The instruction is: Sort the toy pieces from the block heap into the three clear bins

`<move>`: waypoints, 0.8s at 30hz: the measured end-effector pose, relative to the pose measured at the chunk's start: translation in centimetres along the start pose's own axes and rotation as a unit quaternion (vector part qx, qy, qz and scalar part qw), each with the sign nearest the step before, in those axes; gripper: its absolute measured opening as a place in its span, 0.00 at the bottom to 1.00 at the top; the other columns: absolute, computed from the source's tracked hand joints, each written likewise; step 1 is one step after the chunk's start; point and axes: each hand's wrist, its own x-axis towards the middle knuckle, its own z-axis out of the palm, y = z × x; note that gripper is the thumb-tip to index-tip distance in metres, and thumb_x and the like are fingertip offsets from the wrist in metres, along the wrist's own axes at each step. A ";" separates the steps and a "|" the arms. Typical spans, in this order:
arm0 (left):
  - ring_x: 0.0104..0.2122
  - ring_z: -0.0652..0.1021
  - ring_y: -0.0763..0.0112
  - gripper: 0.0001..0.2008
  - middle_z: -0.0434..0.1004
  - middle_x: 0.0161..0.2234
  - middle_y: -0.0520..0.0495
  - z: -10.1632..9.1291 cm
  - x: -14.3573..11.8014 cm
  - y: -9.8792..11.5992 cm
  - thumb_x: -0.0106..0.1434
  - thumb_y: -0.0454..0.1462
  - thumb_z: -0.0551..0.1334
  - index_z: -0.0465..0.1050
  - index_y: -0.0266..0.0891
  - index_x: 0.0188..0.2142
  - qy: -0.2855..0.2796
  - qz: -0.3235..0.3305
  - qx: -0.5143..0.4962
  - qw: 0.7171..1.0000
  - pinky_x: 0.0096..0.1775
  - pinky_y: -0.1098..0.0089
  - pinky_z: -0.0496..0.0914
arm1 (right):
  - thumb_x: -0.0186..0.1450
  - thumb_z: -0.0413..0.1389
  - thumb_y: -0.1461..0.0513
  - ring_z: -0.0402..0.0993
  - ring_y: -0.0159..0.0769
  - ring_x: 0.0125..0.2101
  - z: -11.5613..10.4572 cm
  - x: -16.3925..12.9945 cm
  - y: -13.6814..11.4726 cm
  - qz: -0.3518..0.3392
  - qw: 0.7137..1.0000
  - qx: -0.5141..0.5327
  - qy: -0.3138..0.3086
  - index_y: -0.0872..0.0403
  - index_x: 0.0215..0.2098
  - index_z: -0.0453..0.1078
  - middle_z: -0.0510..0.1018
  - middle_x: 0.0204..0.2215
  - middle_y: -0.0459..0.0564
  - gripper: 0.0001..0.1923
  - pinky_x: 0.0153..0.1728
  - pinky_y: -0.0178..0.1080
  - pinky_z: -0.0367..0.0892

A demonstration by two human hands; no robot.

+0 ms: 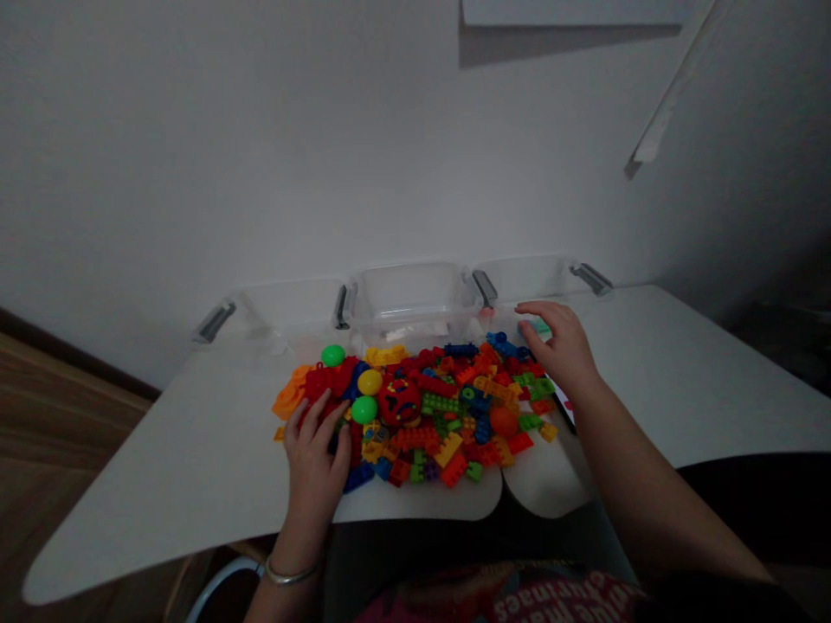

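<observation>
**Reader:** Where are your hands at this moment?

**Describer:** Both of your hands rest on a heap of colourful plastic building bricks (pixel 441 407) spread across a white desk (pixel 162 467). Your left hand (pixel 316 454) lies palm down on the near left edge of the heap, fingers spread and loosely open over red and blue pieces; it grips nothing that can be seen. A thin bangle (pixel 289 573) circles that wrist.

**Reader:** And the right one?

**Describer:** Your right hand (pixel 559 346) reaches to the far right corner of the heap, fingers slightly curled and pointing left, touching blue bricks. Whether it has closed on a piece, I cannot tell.

**Reader:** What else is near?

**Describer:** Two green balls (pixel 333 355) and a yellow ball (pixel 370 382) sit among the bricks, just beyond your left hand. Three clear plastic bins (pixel 415 298) with grey handles stand in a row behind the heap, against a pale wall (pixel 260 156).
</observation>
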 end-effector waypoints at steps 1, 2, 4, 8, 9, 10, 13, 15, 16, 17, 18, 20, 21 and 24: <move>0.59 0.64 0.49 0.14 0.71 0.57 0.37 0.0 0.0 0.0 0.66 0.38 0.57 0.74 0.39 0.49 -0.001 -0.002 -0.002 1.000 0.58 0.46 0.61 | 0.67 0.51 0.57 0.74 0.45 0.47 -0.1 -0.8 -0.6 -0.004 1.000 0.017 -0.005 0.50 0.44 0.74 0.81 0.44 0.52 0.12 0.51 0.50 0.66; 0.59 0.64 0.49 0.14 0.71 0.57 0.37 0.0 0.1 0.1 0.66 0.37 0.57 0.75 0.40 0.49 -0.001 -0.003 -0.004 1.000 0.58 0.46 0.61 | 0.67 0.52 0.57 0.75 0.45 0.47 -0.2 -1.6 -1.2 -0.006 0.999 0.032 -0.012 0.49 0.44 0.73 0.81 0.44 0.52 0.11 0.50 0.50 0.67; 0.59 0.65 0.50 0.14 0.71 0.57 0.38 0.0 0.1 0.1 0.66 0.38 0.57 0.75 0.40 0.49 -0.002 -0.006 -0.006 1.000 0.58 0.46 0.61 | 0.67 0.52 0.58 0.75 0.44 0.47 -0.2 -3.4 -2.2 -0.016 0.998 0.054 -0.039 0.49 0.45 0.73 0.80 0.45 0.52 0.11 0.49 0.50 0.68; 0.60 0.64 0.51 0.14 0.71 0.57 0.40 0.0 0.0 0.1 0.66 0.38 0.56 0.74 0.42 0.50 -0.007 -0.019 -0.006 1.000 0.59 0.47 0.60 | 0.66 0.54 0.58 0.75 0.45 0.47 -0.5 -6.5 -3.1 -0.024 0.992 0.073 -0.099 0.50 0.46 0.72 0.80 0.45 0.53 0.11 0.48 0.51 0.69; 0.60 0.64 0.51 0.15 0.70 0.58 0.40 0.0 0.0 0.1 0.66 0.38 0.56 0.74 0.42 0.50 -0.010 -0.022 -0.006 1.000 0.59 0.47 0.60 | 0.66 0.55 0.58 0.75 0.45 0.47 -0.8 -6.9 -3.2 -0.025 0.990 0.074 -0.119 0.50 0.46 0.72 0.80 0.45 0.53 0.11 0.48 0.51 0.69; 0.60 0.64 0.51 0.15 0.70 0.58 0.41 -0.1 0.0 0.0 0.66 0.38 0.57 0.74 0.43 0.50 -0.013 -0.024 -0.008 1.000 0.59 0.47 0.60 | 0.65 0.56 0.57 0.75 0.46 0.47 -1.1 -7.3 -3.4 -0.026 0.987 0.073 -0.142 0.50 0.46 0.72 0.79 0.44 0.53 0.12 0.49 0.52 0.69; 0.60 0.64 0.51 0.15 0.70 0.58 0.41 -0.1 0.0 -0.1 0.65 0.38 0.57 0.74 0.44 0.50 -0.020 -0.025 -0.011 0.999 0.59 0.46 0.60 | 0.62 0.60 0.58 0.74 0.46 0.46 -2.1 -7.8 -3.9 -0.044 0.973 0.056 -0.218 0.48 0.45 0.73 0.80 0.43 0.52 0.13 0.50 0.54 0.68; 0.60 0.63 0.50 0.15 0.70 0.58 0.41 -0.1 0.0 -0.1 0.65 0.38 0.57 0.74 0.44 0.50 -0.025 -0.025 -0.014 0.999 0.59 0.46 0.60 | 0.59 0.63 0.59 0.73 0.47 0.46 -2.6 -7.9 -4.1 -0.065 0.963 0.038 -0.259 0.48 0.45 0.73 0.80 0.42 0.51 0.15 0.50 0.55 0.67; 0.60 0.63 0.50 0.16 0.70 0.58 0.41 -0.1 0.0 -0.2 0.65 0.38 0.57 0.74 0.44 0.50 -0.028 -0.026 -0.014 0.999 0.59 0.46 0.60 | 0.58 0.63 0.59 0.73 0.48 0.46 -2.7 -8.0 -4.2 -0.077 0.958 0.031 -0.276 0.48 0.46 0.73 0.80 0.42 0.51 0.17 0.50 0.55 0.67; 0.60 0.63 0.50 0.16 0.70 0.58 0.41 -0.1 0.0 -0.2 0.65 0.38 0.57 0.74 0.44 0.51 -0.030 -0.027 -0.013 0.999 0.59 0.45 0.60 | 0.57 0.64 0.60 0.73 0.48 0.47 -2.8 -8.1 -4.2 -0.087 0.953 0.024 -0.290 0.47 0.46 0.73 0.80 0.42 0.51 0.18 0.50 0.55 0.67; 0.60 0.63 0.50 0.16 0.70 0.58 0.41 -0.1 0.0 -0.2 0.65 0.38 0.56 0.74 0.44 0.51 -0.030 -0.027 -0.012 0.999 0.59 0.45 0.60 | 0.57 0.64 0.61 0.72 0.48 0.47 -2.8 -8.2 -4.2 -0.094 0.949 0.019 -0.301 0.48 0.47 0.73 0.79 0.43 0.51 0.19 0.51 0.55 0.67; 0.60 0.63 0.49 0.15 0.70 0.58 0.40 -0.1 0.0 -0.2 0.66 0.38 0.56 0.74 0.43 0.50 -0.026 -0.026 -0.007 0.999 0.59 0.45 0.60 | 0.56 0.64 0.63 0.71 0.49 0.50 -2.6 -8.4 -4.1 -0.100 0.945 0.010 -0.310 0.48 0.49 0.72 0.79 0.44 0.50 0.21 0.52 0.56 0.67; 0.60 0.63 0.49 0.15 0.70 0.58 0.40 -0.1 0.0 -0.1 0.66 0.38 0.56 0.74 0.42 0.50 -0.024 -0.022 -0.005 0.999 0.59 0.45 0.60 | 0.56 0.64 0.63 0.71 0.49 0.50 -2.5 -8.5 -4.0 -0.100 0.946 0.006 -0.309 0.48 0.49 0.72 0.79 0.45 0.50 0.22 0.53 0.56 0.66; 0.60 0.63 0.50 0.15 0.69 0.58 0.39 -0.2 0.0 -0.1 0.66 0.38 0.56 0.74 0.42 0.51 -0.030 -0.013 -0.002 0.999 0.59 0.46 0.60 | 0.56 0.64 0.64 0.71 0.49 0.51 -2.3 -8.8 -3.8 -0.099 0.947 0.004 -0.306 0.49 0.50 0.71 0.79 0.46 0.50 0.23 0.54 0.56 0.66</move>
